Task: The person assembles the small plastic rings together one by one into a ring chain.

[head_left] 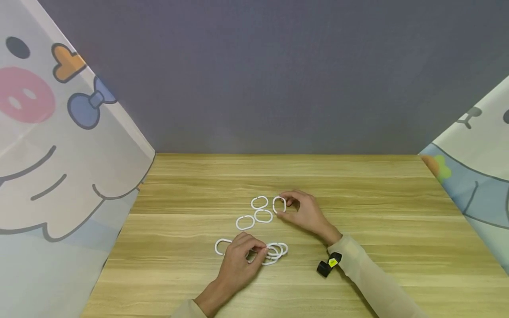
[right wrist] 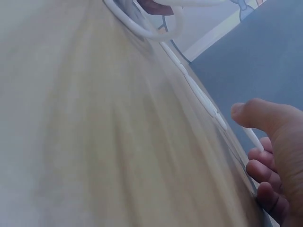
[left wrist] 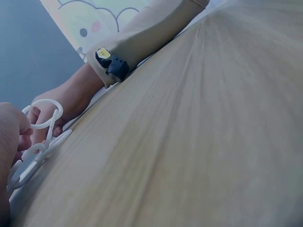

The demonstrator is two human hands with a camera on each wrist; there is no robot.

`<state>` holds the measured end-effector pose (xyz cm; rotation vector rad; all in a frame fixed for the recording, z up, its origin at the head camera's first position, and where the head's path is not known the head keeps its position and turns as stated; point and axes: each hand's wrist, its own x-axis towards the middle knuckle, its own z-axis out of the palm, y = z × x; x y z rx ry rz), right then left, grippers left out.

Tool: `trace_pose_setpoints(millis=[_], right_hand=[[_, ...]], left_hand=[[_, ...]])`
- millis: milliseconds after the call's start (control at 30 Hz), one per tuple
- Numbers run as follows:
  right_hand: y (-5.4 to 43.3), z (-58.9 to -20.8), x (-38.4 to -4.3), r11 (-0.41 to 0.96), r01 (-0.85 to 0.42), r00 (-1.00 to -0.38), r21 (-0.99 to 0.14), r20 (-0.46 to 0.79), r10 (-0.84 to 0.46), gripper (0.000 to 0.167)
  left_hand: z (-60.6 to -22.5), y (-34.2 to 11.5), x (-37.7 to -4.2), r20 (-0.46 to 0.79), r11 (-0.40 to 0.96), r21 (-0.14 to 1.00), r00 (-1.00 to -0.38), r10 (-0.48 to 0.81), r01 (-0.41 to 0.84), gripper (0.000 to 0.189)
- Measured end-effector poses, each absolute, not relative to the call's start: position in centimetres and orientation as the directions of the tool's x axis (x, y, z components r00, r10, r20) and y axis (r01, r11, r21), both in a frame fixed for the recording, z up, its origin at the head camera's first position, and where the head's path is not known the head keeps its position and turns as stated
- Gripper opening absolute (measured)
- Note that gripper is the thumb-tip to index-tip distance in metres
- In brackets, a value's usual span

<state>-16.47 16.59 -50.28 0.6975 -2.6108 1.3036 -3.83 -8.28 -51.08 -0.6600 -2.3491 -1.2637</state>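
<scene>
My left hand (head_left: 242, 260) pinches a white oval plastic ring (left wrist: 57, 112) between thumb and forefinger, raised a little off the table. Other white rings linked to it hang down and lie on the wood, and one ring (head_left: 216, 245) pokes out left of the hand. Farther forward, my right hand (head_left: 305, 214) holds a separate white ring (head_left: 273, 206) by its two ends, thumb at the near end and fingers at the far end. Just left of it lie three loose rings, the nearest being one ring (head_left: 263, 222). My left palm hides part of the linked rings.
The wooden table (head_left: 358, 194) meets a grey panel (head_left: 278, 79) at its far edge. Cartoon-printed curtains (head_left: 71, 176) stand on both sides. A black strap device (head_left: 324, 268) sits on the right wrist.
</scene>
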Motion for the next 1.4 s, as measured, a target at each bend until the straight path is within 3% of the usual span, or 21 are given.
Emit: trace_pose_setpoints(millis=[233, 567, 1400], right_hand=[[17.1, -50.2, -15.4, 0.463, -0.512, -0.854, -0.724, 0.373, -0.362, 0.051], [16.9, -49.8, -13.8, 0.438, -0.561, -0.823, -0.702, 0.416, -0.386, 0.052], [17.9, -48.8, -9.9, 0.287, -0.645, -0.75, -0.709, 0.512, -0.419, 0.06]], left_hand=[[-51.1, -8.3, -3.8, 0.513, 0.489, 0.677, -0.829, 0.223, 0.55, 0.014], [-51.4, -8.3, -4.0, 0.571, 0.482, 0.642, -0.792, 0.216, 0.595, 0.018], [-51.3, -8.3, -4.0, 0.571, 0.481, 0.642, -0.791, 0.219, 0.597, 0.019]])
